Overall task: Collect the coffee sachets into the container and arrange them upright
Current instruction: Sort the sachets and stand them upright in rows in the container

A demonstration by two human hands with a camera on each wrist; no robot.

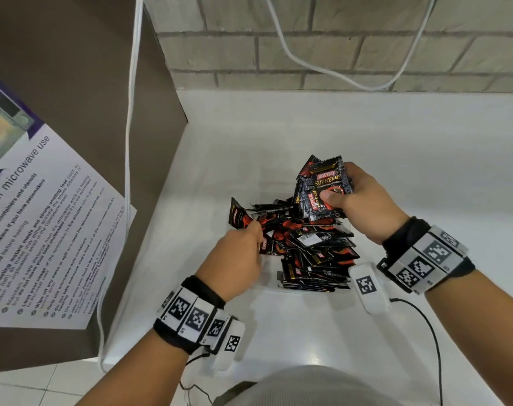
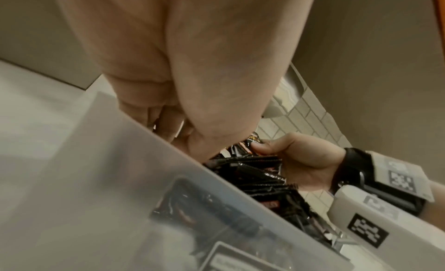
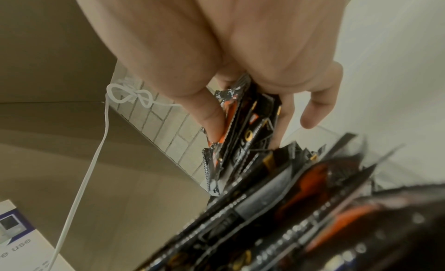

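Observation:
Many black-and-red coffee sachets [image 1: 313, 247] lie jumbled in a clear plastic container [image 1: 267, 284] on the white counter [image 1: 381, 136]. My right hand [image 1: 338, 189] holds a stack of sachets [image 1: 322, 183] upright over the far end of the pile, thumb on the front one. In the right wrist view the thumb and fingers [image 3: 213, 121] clamp that stack [image 3: 243, 126] from both sides. My left hand [image 1: 256, 232] reaches into the left side of the pile and seems to pinch one sachet [image 1: 239, 215]. The left wrist view shows its fingers [image 2: 168, 128] curled behind the translucent container wall [image 2: 108, 170].
A brown panel with a microwave-use notice [image 1: 44, 230] stands close on the left. A white cable [image 1: 129, 171] hangs along its edge. The brick wall [image 1: 337, 39] closes the back. The white counter stretches to the right and behind the container.

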